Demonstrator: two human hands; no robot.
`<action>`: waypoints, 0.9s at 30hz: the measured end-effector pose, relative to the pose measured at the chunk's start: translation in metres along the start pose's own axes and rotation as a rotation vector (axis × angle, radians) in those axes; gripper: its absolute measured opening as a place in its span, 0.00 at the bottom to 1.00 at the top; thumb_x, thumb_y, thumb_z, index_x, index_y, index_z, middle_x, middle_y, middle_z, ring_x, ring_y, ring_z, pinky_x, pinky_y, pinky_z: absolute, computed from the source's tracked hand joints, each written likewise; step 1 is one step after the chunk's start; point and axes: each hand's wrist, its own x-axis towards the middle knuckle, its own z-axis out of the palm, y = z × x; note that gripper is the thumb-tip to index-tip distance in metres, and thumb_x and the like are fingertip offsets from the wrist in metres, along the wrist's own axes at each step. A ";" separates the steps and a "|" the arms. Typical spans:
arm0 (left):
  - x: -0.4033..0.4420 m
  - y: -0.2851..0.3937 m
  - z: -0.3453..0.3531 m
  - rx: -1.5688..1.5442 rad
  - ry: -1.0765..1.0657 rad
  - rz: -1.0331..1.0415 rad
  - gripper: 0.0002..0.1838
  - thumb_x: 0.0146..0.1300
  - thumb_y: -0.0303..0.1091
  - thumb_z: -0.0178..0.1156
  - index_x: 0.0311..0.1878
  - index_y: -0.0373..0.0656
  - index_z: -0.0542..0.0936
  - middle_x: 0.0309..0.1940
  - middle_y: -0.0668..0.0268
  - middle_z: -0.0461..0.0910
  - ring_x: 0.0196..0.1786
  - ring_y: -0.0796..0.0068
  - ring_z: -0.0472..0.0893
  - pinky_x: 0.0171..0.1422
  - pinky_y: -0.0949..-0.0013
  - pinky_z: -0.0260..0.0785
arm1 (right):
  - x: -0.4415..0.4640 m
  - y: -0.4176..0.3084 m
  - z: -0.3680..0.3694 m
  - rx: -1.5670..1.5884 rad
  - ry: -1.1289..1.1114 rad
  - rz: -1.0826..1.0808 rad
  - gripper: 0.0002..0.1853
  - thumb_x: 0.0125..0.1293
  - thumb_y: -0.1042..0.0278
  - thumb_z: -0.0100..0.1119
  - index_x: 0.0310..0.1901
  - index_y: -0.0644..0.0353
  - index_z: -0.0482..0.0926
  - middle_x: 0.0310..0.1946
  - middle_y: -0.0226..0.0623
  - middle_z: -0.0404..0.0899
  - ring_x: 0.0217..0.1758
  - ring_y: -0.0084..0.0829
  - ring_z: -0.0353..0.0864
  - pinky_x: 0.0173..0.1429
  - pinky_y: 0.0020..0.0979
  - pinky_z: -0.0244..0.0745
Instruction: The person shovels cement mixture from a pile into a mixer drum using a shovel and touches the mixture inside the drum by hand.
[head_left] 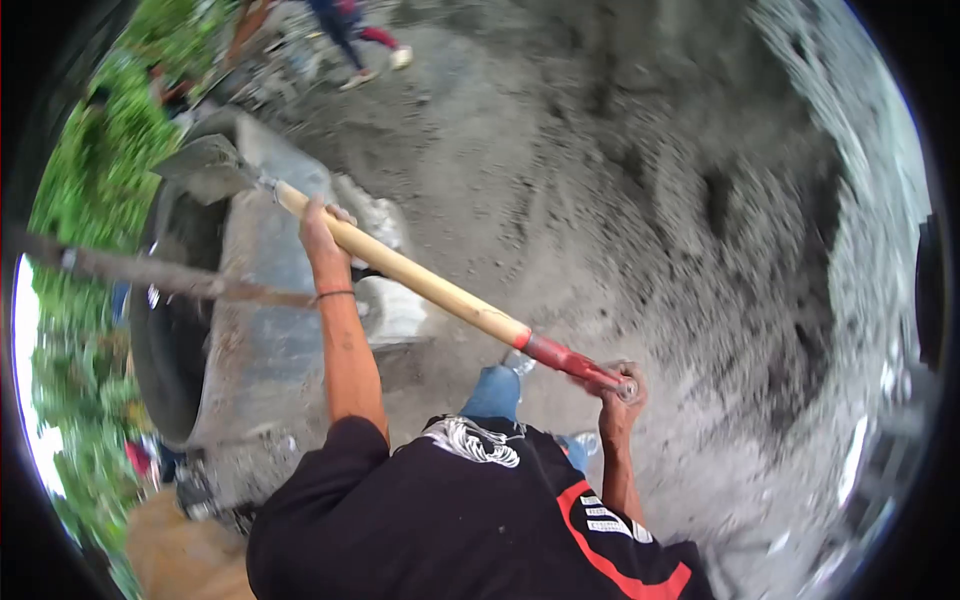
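A shovel with a pale wooden shaft (pixel 425 283) and a red grip end slants across the view. My left hand (pixel 325 228) is closed around the shaft just below the blade. Farther down, my right hand (pixel 622 388) wraps the red handle at the shaft's end. The grey metal blade (pixel 205 170) is over the upper rim of a large metal drum-like container (pixel 265 340) on the left. Whether the blade carries any material is hard to make out. The container's dark mouth faces the left side.
A heap of grey sand or gravel (pixel 720 230) fills the right side. A brown pole (pixel 170 277) crosses in front of the container. At the top, a person's legs (pixel 350 45) stand on the grey ground. Green plants (pixel 85 200) line the left, and a tan bulky object (pixel 185 550) lies lower left.
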 end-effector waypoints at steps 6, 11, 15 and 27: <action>-0.191 -0.287 0.061 0.149 -0.365 -0.767 0.15 0.63 0.42 0.61 0.25 0.52 0.66 0.15 0.71 0.67 0.17 0.73 0.70 0.25 0.64 0.69 | -0.215 0.011 -0.184 0.282 0.683 0.693 0.07 0.53 0.73 0.55 0.34 0.63 0.72 0.19 0.35 0.73 0.17 0.26 0.74 0.18 0.26 0.70; -0.477 -0.477 0.061 0.353 -0.516 -1.313 0.09 0.58 0.31 0.60 0.31 0.44 0.68 0.20 0.65 0.71 0.18 0.68 0.73 0.23 0.58 0.71 | -0.366 -0.077 -0.265 0.350 1.115 0.691 0.07 0.56 0.70 0.56 0.36 0.61 0.72 0.17 0.33 0.68 0.15 0.24 0.68 0.16 0.27 0.70; -0.617 -0.521 0.079 0.564 -0.749 -1.341 0.10 0.56 0.31 0.61 0.34 0.40 0.69 0.20 0.61 0.73 0.19 0.66 0.76 0.22 0.58 0.73 | -0.376 -0.106 -0.282 0.526 1.370 0.633 0.07 0.59 0.68 0.56 0.36 0.61 0.72 0.15 0.31 0.65 0.13 0.23 0.65 0.15 0.26 0.69; -0.643 -0.529 0.261 0.478 -0.807 -1.450 0.07 0.60 0.31 0.58 0.35 0.39 0.71 0.20 0.63 0.73 0.18 0.69 0.75 0.19 0.62 0.71 | -0.061 -0.008 -0.369 0.987 1.179 0.399 0.11 0.63 0.65 0.57 0.25 0.54 0.69 0.17 0.31 0.68 0.17 0.29 0.68 0.26 0.35 0.68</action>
